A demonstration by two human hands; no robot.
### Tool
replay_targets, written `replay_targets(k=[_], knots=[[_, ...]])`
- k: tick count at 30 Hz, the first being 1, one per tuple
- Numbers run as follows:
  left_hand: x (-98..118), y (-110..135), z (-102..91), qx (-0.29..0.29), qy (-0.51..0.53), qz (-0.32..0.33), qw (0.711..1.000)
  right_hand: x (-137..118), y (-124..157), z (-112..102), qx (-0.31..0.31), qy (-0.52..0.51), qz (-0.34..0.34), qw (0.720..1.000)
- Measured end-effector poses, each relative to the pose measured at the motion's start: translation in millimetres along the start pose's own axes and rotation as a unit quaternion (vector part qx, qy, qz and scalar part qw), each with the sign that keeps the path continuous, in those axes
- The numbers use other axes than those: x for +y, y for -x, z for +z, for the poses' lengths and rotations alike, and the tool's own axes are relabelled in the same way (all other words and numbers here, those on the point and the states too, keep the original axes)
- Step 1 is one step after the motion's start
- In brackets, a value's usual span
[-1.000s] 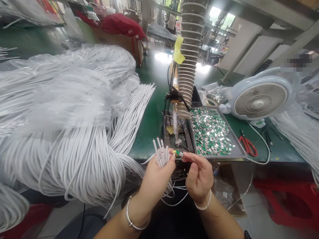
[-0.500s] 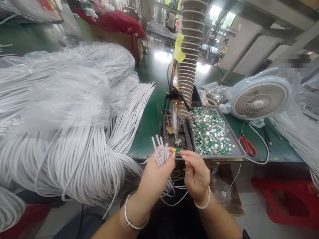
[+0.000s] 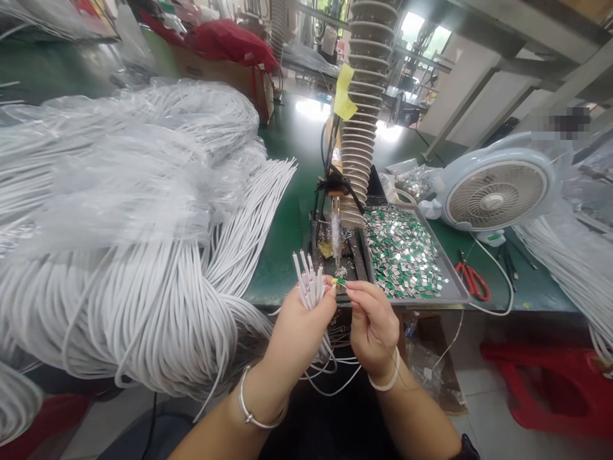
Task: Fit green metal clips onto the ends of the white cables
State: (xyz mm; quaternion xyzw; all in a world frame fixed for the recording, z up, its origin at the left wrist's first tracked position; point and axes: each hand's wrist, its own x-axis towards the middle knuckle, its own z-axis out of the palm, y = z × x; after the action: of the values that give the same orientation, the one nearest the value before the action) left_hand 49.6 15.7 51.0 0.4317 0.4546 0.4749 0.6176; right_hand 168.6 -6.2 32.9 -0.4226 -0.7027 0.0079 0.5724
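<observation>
White cables (image 3: 309,281) are standing bunched in the closed left hand (image 3: 297,329) near the front edge of the green bench (image 3: 282,268), while the right hand (image 3: 376,326) is pinching a small green board (image 3: 341,282) at the left fingertips, where fingers are hiding whether wire and board are touching. Bare surface is showing only as a strip between the heaped cable bundle (image 3: 143,300) and the soldering iron (image 3: 336,235), with a tray (image 3: 458,294) of boards lying to the right. Beyond, a ribbed hose (image 3: 368,115) is running out of frame, and the far room is blurring.
</observation>
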Motion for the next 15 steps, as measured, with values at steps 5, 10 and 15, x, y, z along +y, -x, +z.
replay_targets(k=[5,10,15], knots=[[2.6,-2.9,1.1,0.027,0.021,0.007,0.999,0.6,-6.2,3.4,0.004,0.005,-0.014,1.0],[5.2,-5.9,1.2,0.034,0.025,0.015,0.999,1.0,-10.7,5.1,0.013,0.018,-0.03,0.999],[7.0,-7.3,2.5,0.034,0.026,0.021,0.999,1.4,-13.1,5.5,0.015,0.032,-0.034,0.999]])
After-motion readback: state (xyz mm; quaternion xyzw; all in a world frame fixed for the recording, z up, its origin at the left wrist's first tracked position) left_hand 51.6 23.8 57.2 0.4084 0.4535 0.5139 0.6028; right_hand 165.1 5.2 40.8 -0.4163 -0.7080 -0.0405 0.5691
